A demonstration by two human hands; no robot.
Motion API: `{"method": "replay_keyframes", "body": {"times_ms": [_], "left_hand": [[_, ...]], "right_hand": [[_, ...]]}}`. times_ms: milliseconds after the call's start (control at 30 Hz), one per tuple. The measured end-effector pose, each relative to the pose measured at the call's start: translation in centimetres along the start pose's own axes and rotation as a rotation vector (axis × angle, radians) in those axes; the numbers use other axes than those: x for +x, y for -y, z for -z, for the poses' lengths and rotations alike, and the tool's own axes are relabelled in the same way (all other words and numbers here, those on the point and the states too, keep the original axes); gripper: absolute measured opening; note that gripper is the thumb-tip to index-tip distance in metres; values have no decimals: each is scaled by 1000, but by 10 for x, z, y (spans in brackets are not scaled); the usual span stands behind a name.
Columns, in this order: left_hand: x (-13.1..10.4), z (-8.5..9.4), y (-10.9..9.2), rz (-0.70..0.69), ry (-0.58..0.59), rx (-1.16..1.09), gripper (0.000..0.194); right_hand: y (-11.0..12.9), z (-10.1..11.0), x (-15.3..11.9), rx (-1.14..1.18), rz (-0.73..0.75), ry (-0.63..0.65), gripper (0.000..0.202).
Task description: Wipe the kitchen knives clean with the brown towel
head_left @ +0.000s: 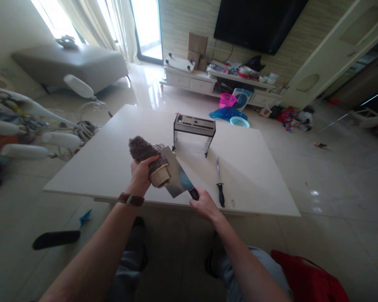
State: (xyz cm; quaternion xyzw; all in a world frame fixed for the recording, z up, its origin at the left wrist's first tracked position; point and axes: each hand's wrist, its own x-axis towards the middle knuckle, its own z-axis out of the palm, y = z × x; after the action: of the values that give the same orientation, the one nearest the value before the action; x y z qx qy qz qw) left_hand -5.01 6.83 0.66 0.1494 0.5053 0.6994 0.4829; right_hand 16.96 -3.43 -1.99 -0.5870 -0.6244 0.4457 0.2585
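Note:
My left hand (141,173) grips a bunched cloth (142,149), fuzzy grey-brown with a beige edge, over the near left part of the white table (101,167). In my right hand (204,204) is the black handle of a cleaver (177,176). Its broad, shiny blade points up and left, and the upper part lies against the cloth; whether cloth wraps its far side is hidden. Beyond the hands stands a knife block (194,132) with a slotted dark top and clear sides. To the right of the cleaver lies a sharpening steel (219,184) with a black handle.
A small clear item (233,203) lies near the table's front edge. Behind the table are a blue bag (228,114), a pink basket (227,100) and a light-blue basket (239,122). White-shaded lamp arms (28,152) are at the left; a red bag (308,277) is at the lower right.

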Motion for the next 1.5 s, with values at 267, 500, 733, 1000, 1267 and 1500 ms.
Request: {"method": "replay_keyframes", "body": {"times_ms": [267,500,733,1000,1267,1500], "left_hand": [[-2,-4,-1,-12,-93,-75,37],[-3,-3,3,11,-59,-58,40],[-5,-1,10,97,48,18,40],[-17,-3,27,180,159,173,45],[-32,-5,34,209,303,303,48],[-38,-6,35,205,347,331,52]], "right_hand": [[0,-4,1,-12,-4,13,4],[-6,-6,-1,-10,-21,-1,5],[-5,-12,1,-21,-37,-11,7],[-10,-18,4,44,-62,-82,7],[-6,-19,6,178,-197,-82,11],[-3,-18,7,218,-250,-72,20]]}}
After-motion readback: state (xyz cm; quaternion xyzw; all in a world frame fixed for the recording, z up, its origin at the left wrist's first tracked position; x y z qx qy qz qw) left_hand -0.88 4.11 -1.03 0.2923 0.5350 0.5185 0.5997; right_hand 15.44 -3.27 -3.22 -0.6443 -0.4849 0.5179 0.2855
